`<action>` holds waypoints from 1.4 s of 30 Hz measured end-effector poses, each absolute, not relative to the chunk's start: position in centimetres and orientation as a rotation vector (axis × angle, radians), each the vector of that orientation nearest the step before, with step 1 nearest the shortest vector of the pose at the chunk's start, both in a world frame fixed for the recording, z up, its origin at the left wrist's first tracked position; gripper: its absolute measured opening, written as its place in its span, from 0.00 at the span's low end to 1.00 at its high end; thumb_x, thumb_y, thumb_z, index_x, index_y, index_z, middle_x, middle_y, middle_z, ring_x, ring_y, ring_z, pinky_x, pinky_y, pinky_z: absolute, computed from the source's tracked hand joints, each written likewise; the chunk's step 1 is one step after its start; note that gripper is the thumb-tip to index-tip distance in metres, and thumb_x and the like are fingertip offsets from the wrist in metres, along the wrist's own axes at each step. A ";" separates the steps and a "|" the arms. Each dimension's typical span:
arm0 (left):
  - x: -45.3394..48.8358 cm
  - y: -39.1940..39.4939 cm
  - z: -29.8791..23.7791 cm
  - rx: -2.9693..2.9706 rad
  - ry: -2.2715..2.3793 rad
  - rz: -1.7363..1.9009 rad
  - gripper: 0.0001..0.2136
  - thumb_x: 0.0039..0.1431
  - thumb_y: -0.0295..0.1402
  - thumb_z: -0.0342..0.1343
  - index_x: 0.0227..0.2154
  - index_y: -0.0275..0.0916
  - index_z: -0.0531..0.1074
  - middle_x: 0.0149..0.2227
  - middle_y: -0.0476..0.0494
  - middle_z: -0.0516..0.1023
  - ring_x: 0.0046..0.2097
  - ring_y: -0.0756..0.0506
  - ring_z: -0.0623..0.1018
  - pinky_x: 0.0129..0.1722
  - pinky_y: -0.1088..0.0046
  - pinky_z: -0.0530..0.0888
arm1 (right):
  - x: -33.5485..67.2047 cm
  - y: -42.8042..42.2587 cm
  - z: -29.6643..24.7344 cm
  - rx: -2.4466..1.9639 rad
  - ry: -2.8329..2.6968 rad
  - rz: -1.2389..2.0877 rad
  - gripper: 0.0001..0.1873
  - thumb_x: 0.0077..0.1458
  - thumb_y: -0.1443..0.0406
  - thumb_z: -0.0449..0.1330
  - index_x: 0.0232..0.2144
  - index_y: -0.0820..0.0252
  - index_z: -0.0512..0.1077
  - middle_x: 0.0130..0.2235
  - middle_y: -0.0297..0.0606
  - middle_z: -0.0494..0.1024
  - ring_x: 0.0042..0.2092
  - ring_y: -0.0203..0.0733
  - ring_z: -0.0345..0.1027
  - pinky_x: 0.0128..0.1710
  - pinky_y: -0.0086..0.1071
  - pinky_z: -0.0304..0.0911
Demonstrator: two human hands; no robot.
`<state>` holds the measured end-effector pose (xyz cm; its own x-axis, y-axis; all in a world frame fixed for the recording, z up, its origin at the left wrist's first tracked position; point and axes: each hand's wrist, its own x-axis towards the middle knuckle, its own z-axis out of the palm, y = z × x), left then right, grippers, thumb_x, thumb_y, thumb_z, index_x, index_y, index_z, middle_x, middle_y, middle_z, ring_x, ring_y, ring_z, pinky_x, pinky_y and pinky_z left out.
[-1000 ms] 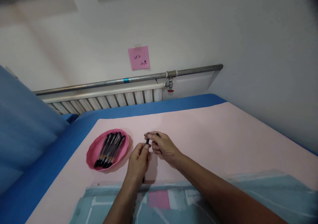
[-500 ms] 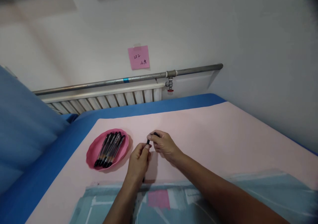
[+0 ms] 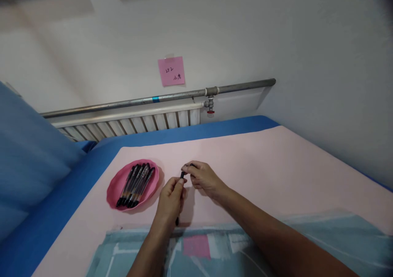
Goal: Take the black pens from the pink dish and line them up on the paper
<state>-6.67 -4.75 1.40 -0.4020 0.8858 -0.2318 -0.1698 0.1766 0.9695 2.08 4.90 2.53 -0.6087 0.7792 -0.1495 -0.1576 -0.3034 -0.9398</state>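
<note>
My left hand (image 3: 170, 197) is closed around a pen (image 3: 182, 175). The pen's black upper part sticks out above the thumb, and its dark lower end shows below the fist; the hand hides its middle. Just to the right, my right hand (image 3: 205, 179) is closed, with a small black piece that looks like a pen cap (image 3: 192, 165) between thumb and fingers. The right fingertips meet the top of the pen. Left of both hands, a pink scalloped dish (image 3: 111, 193) holds several clear pens (image 3: 136, 185) with black caps, lying side by side.
A pale pink mat (image 3: 260, 166) covers the blue table (image 3: 184, 135). Blue-green patterned fabric (image 3: 123, 252) lies along the near edge. Behind are a white radiator (image 3: 138, 123), a metal pipe (image 3: 123, 104) and a pink note (image 3: 172, 71) on the wall. Blue cloth (image 3: 33, 158) hangs at left.
Almost nothing differs. Both hands stay in place on the pen, with only a very slight shift of the fingers and pen tip.
</note>
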 end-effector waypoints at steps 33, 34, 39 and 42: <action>-7.4 -3.9 -0.9 1.270 2.022 1.054 0.13 0.51 0.40 0.49 0.28 0.38 0.74 0.20 0.51 0.72 0.23 0.51 0.69 0.21 0.78 0.61 | 2.3 7.2 -1.0 -1.246 -2.062 1.366 0.06 0.44 0.66 0.54 0.22 0.63 0.69 0.22 0.33 0.69 0.25 0.33 0.60 0.24 0.25 0.51; -7.5 -3.8 -0.9 1.296 2.044 1.031 0.13 0.51 0.39 0.49 0.28 0.38 0.74 0.21 0.50 0.73 0.24 0.50 0.70 0.22 0.78 0.62 | 2.1 7.0 -1.0 -1.254 -2.106 1.339 0.07 0.44 0.66 0.54 0.22 0.63 0.70 0.23 0.34 0.71 0.27 0.34 0.61 0.25 0.26 0.51; -7.8 -3.5 -0.7 1.371 2.105 0.947 0.13 0.52 0.38 0.49 0.33 0.38 0.75 0.28 0.46 0.78 0.30 0.48 0.74 0.28 0.76 0.66 | 1.6 6.5 -0.8 -1.312 -2.243 1.236 0.09 0.47 0.65 0.53 0.26 0.64 0.72 0.27 0.37 0.74 0.31 0.36 0.64 0.28 0.26 0.52; -8.0 -3.5 -0.3 1.344 2.145 0.951 0.16 0.52 0.39 0.49 0.40 0.36 0.73 0.33 0.41 0.79 0.34 0.46 0.75 0.33 0.73 0.68 | 1.6 6.4 -0.8 -1.323 -2.283 1.216 0.09 0.48 0.65 0.53 0.27 0.64 0.72 0.28 0.37 0.75 0.31 0.36 0.65 0.28 0.25 0.53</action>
<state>-8.05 -3.51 -0.34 -0.4348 0.9005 -0.0030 0.6025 0.2933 0.7422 1.64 6.36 -0.84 -0.5632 0.8037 -0.1920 0.6080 0.2457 -0.7550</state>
